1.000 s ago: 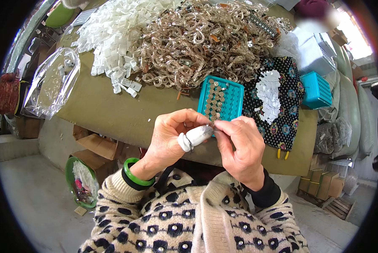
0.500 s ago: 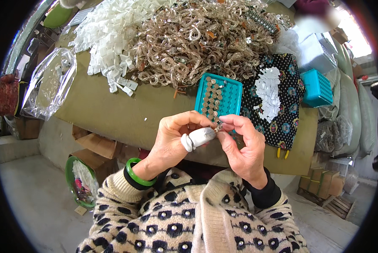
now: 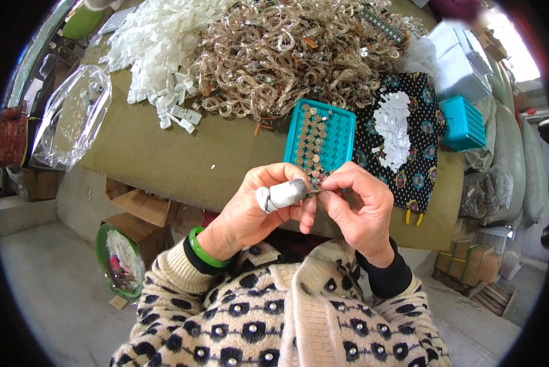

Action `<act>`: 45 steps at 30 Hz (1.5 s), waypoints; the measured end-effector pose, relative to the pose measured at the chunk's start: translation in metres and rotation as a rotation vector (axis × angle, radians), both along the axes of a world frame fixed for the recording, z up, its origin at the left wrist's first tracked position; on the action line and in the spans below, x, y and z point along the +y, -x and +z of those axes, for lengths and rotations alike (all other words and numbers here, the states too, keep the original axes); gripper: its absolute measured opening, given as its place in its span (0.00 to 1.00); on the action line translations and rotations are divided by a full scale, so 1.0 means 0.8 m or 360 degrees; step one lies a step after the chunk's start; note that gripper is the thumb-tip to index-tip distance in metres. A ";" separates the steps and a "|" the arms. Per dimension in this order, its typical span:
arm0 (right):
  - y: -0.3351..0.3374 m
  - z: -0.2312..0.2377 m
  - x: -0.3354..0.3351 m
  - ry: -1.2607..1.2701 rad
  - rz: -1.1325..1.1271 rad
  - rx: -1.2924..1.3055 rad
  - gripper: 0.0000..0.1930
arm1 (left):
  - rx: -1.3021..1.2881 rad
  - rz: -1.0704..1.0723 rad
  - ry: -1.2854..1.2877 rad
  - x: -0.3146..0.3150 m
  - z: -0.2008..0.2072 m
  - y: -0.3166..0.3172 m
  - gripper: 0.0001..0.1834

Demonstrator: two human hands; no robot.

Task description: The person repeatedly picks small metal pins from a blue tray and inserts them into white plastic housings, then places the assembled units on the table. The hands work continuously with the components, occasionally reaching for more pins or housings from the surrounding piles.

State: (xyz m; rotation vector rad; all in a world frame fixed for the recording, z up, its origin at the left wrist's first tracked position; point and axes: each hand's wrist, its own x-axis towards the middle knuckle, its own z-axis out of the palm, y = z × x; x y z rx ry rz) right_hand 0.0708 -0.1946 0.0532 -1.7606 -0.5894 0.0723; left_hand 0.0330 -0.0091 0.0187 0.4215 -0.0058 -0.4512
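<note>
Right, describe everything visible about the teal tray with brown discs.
The teal tray is a shallow rectangle with a raised rim, seemingly plastic, its floor moulded into rows of small pockets. It lies flat on the olive table. Round brown discs fill much of its left side; the right is mostly bare. Patterned black cloth lies along its right. Fingers hide part of its near end; contact there is unclear.

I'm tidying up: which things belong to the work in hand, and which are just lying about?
Likely in use: small part held by left hand and right hand; teal tray; round discs in it.

Apparently just lying about: clear plastic bag; green basket; cardboard boxes.
</note>
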 end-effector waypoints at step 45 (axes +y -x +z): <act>0.046 0.005 0.029 -0.0170 0.0270 0.0608 0.04 | -0.1215 0.1419 -0.3628 0.188 -0.020 -0.031 0.17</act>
